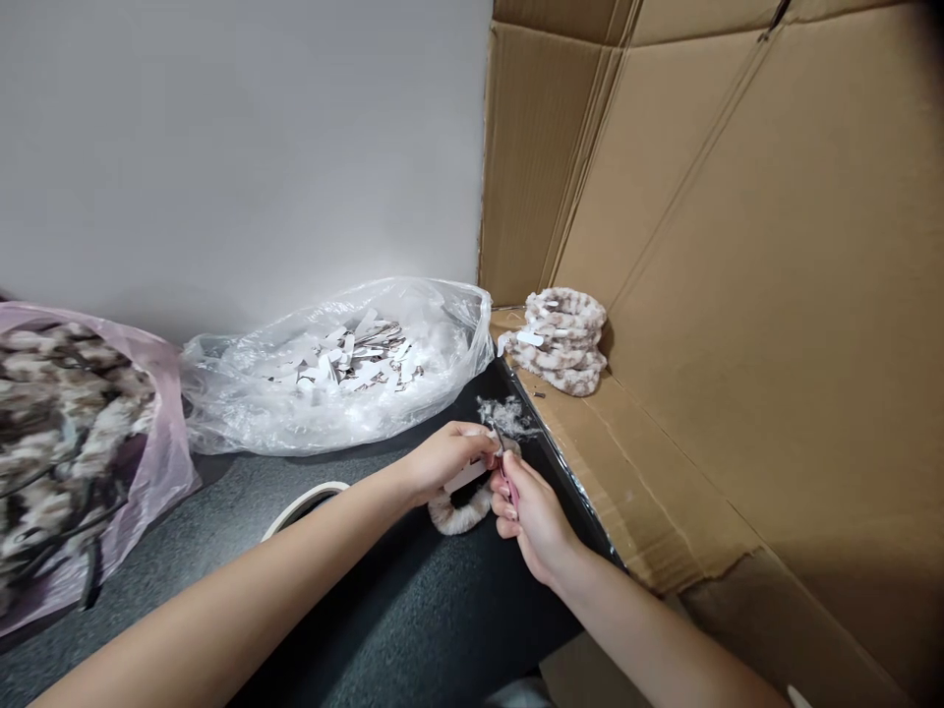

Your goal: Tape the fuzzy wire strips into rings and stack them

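My left hand (451,458) pinches the upper part of a fluffy white-and-beige ring-shaped band (458,519) just above the dark tabletop. A white tag (464,476) hangs inside the ring, below my left fingers. In my right hand (537,516), the fingers are closed around a slim pink-handled tool (511,490) with a thin dark tip. That tip meets the band close to my left fingertips; its exact shape is too small to make out. Loose pale fluff (510,415) lies just beyond both hands.
Several similar fluffy bands with white tags form a stack (566,344) on the cardboard (664,472) to the right. A clear plastic bag (243,428) holds many white tags. At far left, a pink bag (169,423) contains more fluffy bands. A tape roll (284,516) lies behind my left forearm.
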`<action>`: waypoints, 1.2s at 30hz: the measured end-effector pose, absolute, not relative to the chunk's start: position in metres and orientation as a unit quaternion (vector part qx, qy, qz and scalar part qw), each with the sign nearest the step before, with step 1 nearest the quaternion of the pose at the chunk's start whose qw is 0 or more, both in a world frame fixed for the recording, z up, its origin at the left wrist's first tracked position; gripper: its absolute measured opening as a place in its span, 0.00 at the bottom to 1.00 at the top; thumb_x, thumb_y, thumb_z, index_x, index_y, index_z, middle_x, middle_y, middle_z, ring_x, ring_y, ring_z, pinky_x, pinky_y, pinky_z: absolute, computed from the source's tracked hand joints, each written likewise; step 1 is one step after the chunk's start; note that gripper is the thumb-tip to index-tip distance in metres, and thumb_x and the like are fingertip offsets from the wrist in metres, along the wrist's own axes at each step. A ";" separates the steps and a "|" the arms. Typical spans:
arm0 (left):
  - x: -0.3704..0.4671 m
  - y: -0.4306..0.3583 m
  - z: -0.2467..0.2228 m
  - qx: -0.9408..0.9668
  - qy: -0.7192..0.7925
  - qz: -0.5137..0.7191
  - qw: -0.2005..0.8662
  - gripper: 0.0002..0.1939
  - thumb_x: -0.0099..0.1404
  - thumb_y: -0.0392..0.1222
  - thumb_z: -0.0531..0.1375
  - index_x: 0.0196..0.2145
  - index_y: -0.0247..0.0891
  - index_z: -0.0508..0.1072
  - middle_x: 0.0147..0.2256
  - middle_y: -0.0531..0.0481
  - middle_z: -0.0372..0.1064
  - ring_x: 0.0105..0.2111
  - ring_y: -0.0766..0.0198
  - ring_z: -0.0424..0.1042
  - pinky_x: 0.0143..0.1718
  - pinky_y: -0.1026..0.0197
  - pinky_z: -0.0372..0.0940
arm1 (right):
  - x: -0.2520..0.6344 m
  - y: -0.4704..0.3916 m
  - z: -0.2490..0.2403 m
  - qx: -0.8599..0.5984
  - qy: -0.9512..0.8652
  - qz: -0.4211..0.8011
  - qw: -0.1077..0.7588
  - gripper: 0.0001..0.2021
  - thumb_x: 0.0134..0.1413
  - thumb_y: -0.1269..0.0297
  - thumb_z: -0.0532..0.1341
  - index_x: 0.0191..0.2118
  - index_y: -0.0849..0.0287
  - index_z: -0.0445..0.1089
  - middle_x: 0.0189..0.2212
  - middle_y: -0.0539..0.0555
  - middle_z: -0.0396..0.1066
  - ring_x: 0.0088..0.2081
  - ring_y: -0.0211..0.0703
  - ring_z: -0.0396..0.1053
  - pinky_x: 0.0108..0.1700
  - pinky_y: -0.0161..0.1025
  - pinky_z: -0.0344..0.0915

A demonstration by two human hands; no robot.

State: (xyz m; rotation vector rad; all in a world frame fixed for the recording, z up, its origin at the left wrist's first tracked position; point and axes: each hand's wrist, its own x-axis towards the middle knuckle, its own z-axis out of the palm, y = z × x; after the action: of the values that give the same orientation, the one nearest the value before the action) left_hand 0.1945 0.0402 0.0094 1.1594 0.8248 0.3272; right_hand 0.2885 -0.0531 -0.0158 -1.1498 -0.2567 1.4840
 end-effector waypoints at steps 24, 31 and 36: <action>0.198 0.041 0.006 0.525 0.372 0.162 0.748 0.10 0.48 0.42 0.60 0.15 0.35 0.67 0.18 0.52 0.63 0.19 0.69 0.60 0.24 0.64 0.54 | 0.289 -0.052 -0.014 -0.497 -0.105 0.631 0.586 0.26 0.33 0.44 0.68 0.31 0.58 0.60 0.19 0.40 0.52 0.16 0.23 0.43 0.19 0.27 0.31; 0.199 0.044 0.007 0.512 0.383 0.153 0.753 0.10 0.48 0.42 0.60 0.16 0.34 0.67 0.18 0.53 0.64 0.18 0.69 0.60 0.22 0.65 0.53 | 0.288 -0.052 -0.012 -0.502 -0.100 0.628 0.586 0.26 0.34 0.44 0.68 0.30 0.59 0.59 0.18 0.40 0.51 0.16 0.23 0.41 0.19 0.27 0.31; 0.200 0.044 0.012 0.508 0.391 0.165 0.749 0.10 0.49 0.42 0.60 0.17 0.34 0.66 0.17 0.53 0.63 0.18 0.70 0.59 0.21 0.66 0.51 | 0.290 -0.052 -0.016 -0.489 -0.105 0.630 0.594 0.25 0.36 0.44 0.67 0.31 0.58 0.60 0.19 0.40 0.51 0.16 0.24 0.41 0.18 0.27 0.32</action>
State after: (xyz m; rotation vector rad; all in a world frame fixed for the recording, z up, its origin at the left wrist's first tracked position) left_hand 0.1996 0.0436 0.0124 1.1107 0.8550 0.3615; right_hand 0.2898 -0.0524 -0.0160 -1.1371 -0.2441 1.4639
